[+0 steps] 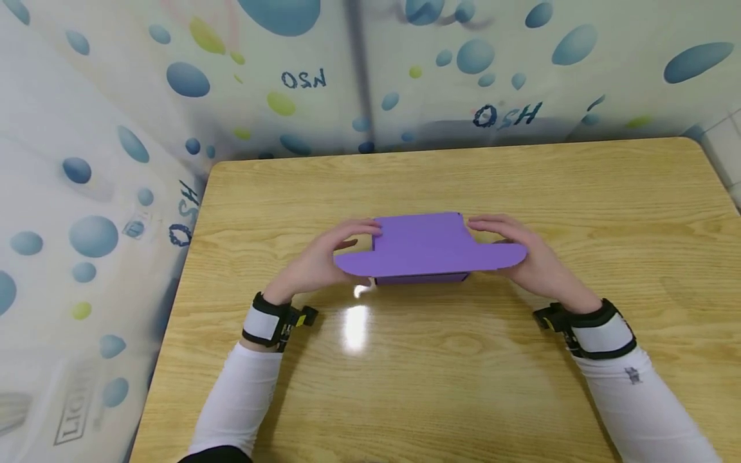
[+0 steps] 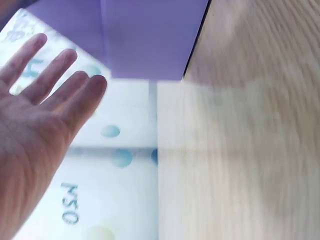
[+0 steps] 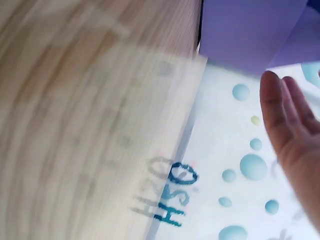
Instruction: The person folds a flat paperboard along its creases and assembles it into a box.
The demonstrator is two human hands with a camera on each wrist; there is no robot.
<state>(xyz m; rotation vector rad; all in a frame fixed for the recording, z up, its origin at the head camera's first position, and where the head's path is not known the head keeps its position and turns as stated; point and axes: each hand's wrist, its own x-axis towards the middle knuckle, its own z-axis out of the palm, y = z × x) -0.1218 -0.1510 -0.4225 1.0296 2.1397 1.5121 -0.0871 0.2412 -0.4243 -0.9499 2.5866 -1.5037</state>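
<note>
A purple cardboard box stands on the wooden table, its top panel spreading into a rounded flap on each side. To its left is my left hand, fingers loosely bent towards the box wall. My right hand mirrors it on the other side, partly behind the right flap. In the left wrist view, the fingers of the left hand are spread beside the purple wall. The right wrist view has extended fingers of the right hand near the box's side. Whether fingertips touch the box is hard to tell.
The wood-grain table runs under both forearms. A white curtain with blue and green spots hangs along the table's back and left edges. Each wrist wears a strap with a small camera.
</note>
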